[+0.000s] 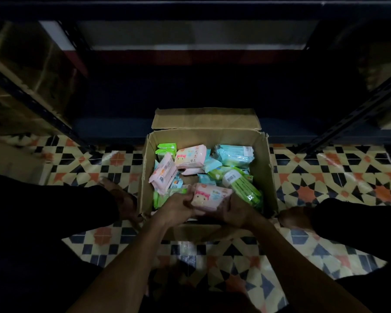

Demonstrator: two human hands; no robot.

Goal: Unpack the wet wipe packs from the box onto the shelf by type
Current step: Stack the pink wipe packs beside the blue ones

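Near edge first: both hands meet over the near side of the box (266,168), on one pink pack (210,196). Left hand (178,205) has fingers curled onto the pack's left end. Right hand (235,210) cups it from below and the right side, fingers wrapped under. So both are clamped on the same pack. My read: two-handed because the pack is soft and slippery film, and a grip at each end keeps it from sagging.

The pack sits just above the near rim, over the other packs, clear of the box walls as far as I can tell. Printed face up, cartoon face toward its left end. Long axis runs roughly left-right, right end tipped a little away from me. I judge that handy for sliding it onto a shelf face up.

Next in: loose jumble inside the box. Green packs (244,188) just right of the held one, long axis diagonal, barcode sticker up. A second pink stack (164,175) leans on the left wall, on edge. Another pink pack (191,157) lies face up mid-box, blue packs (235,154) at the far right corner, small green ones (166,149) at the far left. Types are mixed, so sorting has to happen at the shelf.

Box flaps are open, and it rests on a patterned tile floor (325,177).

Far: the shelf (122,129) is right behind the box, low and very dark. Can't tell what's on it.
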